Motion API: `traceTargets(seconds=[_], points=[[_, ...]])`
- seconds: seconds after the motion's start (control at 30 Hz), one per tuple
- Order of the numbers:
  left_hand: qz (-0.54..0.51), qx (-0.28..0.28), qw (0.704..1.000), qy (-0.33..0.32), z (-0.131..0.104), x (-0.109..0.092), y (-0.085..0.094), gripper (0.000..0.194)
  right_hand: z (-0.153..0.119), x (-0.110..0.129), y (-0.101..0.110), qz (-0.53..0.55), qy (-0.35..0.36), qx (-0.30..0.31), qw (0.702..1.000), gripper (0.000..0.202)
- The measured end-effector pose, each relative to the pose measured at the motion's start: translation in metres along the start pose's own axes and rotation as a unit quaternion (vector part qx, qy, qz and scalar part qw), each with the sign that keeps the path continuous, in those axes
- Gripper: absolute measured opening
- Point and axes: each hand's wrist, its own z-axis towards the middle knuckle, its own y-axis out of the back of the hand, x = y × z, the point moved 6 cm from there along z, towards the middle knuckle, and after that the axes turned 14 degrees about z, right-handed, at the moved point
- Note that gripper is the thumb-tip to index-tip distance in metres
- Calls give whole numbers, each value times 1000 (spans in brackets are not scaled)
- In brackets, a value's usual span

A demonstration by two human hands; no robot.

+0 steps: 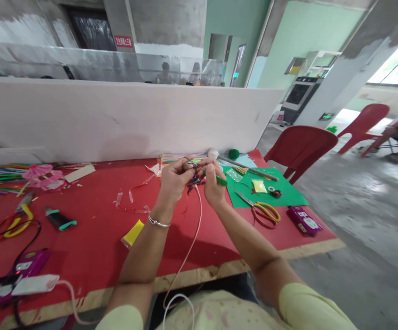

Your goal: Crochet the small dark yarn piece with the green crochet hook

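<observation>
Above the middle of the red table, my left hand [174, 179] is closed on a small dark, multicoloured piece [193, 175] with bits of orange and purple. Close against it, my right hand [214, 182] has its fingers wrapped round a tool with a green handle [221, 181]; the tool's tip meets the dark piece, partly hidden by the fingers. A pink cord [199, 215] hangs from just below the piece and runs down over the table's front edge. A bracelet circles my left wrist.
Scissors [265, 214] and a green sheet [291, 195] lie right, beside a purple box [303, 221]. Pliers [22, 215], a black cutter [60, 219] and a white plug [35, 285] are left. A yellow packet [133, 233] lies near my left forearm. A white partition [126, 119] stands behind.
</observation>
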Motion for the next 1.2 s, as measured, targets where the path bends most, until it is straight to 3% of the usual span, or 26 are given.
traceTargets(seconds=[0.07, 0.2, 0.43, 0.5, 0.6, 0.67, 0.73, 0.93, 1.2], points=[[61, -29, 997, -36, 1, 0, 3, 38, 2, 3, -2, -53, 51, 17, 997, 46], [178, -59, 979, -80, -1, 3, 7, 38, 5, -4, -3, -101, 86, 37, 990, 42], [152, -113, 980, -59, -5, 14, 10, 41, -5, -16, -5, -152, 158, -27, 975, 49], [82, -94, 992, -18, -2, 18, 11, 39, -1, -24, -4, -126, 133, -28, 983, 55], [-67, 24, 993, 96, 4, 26, 9, 37, 9, -49, -1, -7, -15, 12, 1000, 61], [-112, 93, 978, 147, 6, 28, 10, 37, 14, -64, 0, 79, -122, 46, 988, 61], [-128, 112, 972, 164, 9, 29, 16, 37, 18, -70, 2, 123, -178, 83, 973, 59], [-145, 129, 968, 157, 10, 31, 15, 34, 28, -52, 7, 119, -178, 178, 961, 51], [-148, 78, 976, 140, 9, 30, 10, 35, 27, -43, 7, 120, -156, 170, 966, 48]])
